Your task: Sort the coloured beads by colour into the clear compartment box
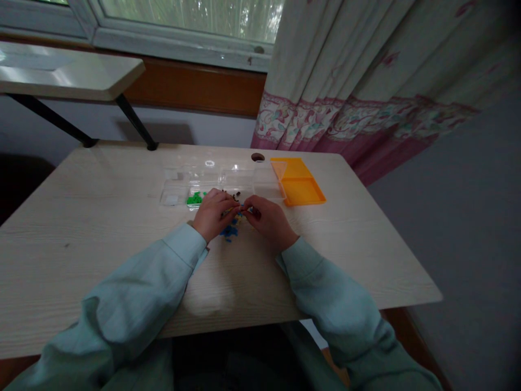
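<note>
My left hand and my right hand meet at the middle of the pale wooden table, fingers curled and pinched together around something tiny I cannot make out. Under and between them lies a small heap of blue beads. Just beyond the left hand sits a patch of green beads, and a few dark beads lie past the fingertips. A clear plastic compartment box stands right behind the hands.
An orange lid or tray lies at the back right of the table, beside a cable hole. A floral curtain hangs at the right. Another table stands below the window at back left.
</note>
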`<state>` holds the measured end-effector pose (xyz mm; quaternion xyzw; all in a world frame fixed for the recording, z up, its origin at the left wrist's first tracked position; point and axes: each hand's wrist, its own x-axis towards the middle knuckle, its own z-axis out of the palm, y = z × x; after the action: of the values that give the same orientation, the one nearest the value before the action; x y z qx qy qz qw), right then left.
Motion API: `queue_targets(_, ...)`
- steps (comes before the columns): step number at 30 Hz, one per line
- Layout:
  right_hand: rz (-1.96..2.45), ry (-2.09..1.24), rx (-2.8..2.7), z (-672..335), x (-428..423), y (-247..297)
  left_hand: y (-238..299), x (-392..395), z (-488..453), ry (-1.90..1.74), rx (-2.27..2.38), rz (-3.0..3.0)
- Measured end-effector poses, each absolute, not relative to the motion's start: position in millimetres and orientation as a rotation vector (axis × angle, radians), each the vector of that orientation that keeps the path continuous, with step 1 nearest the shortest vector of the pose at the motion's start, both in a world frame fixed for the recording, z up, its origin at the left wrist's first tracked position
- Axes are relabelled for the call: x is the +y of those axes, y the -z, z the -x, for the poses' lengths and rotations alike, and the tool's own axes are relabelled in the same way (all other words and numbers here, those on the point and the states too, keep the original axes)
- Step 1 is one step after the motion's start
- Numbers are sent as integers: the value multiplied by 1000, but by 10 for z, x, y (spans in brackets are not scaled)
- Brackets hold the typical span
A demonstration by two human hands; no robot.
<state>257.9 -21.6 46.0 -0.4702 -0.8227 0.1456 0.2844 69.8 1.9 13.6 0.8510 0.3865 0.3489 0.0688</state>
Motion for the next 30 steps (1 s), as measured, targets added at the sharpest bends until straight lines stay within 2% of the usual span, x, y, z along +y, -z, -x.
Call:
queue_targets(13,1213,-373,-2214,-2569,-227,-431,-224,-34,-707,-988,1188,-2589)
queue_targets(30,1242,-404,-2209,-2573,-236,-470,-232,-37,-708,-1114,1235,-2475)
